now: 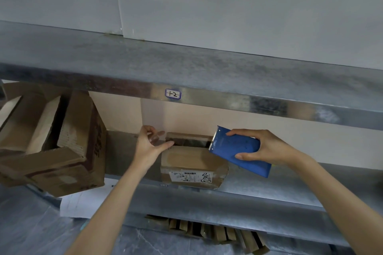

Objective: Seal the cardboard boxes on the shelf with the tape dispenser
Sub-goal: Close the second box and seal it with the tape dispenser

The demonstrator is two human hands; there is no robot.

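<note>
Small cardboard box [192,161]: we find it on the lower metal shelf [279,190], near the front edge, between our two hands. Its top flaps do not meet, and a dark gap runs along the rear of the top.
Shipping label [187,176]: white, on the front face of the small box, with a barcode and a circled handwritten scrawl beside it.
Tape dispenser [238,151]: blue, held in the air at the box's right side, toothed edge turned left toward the gap. We cannot tell whether it touches the box.
Right hand [267,147]: clamped across the dispenser's body, one digit on its upper edge and one on its lower edge.
Left hand [149,147]: at the box's rear left corner, fingers curled, pinching a clear tape strip [158,136].
Clear tape strip: translucent and faint. We cannot follow it as far as the dispenser.
Large cardboard box [68,151]: on the same shelf, well left of the small box, tilted, flaps open, its front corner overhanging the shelf edge.
Paper sheet [76,203]: white, under the large box's overhang.
Upper shelf [186,62]: grey metal, directly above.
Shelf tag [173,94]: blue-bordered sticker on the upper shelf's front lip, with a handwritten mark.
Cardboard pieces [217,232]: a row standing on edge below the lower shelf.
</note>
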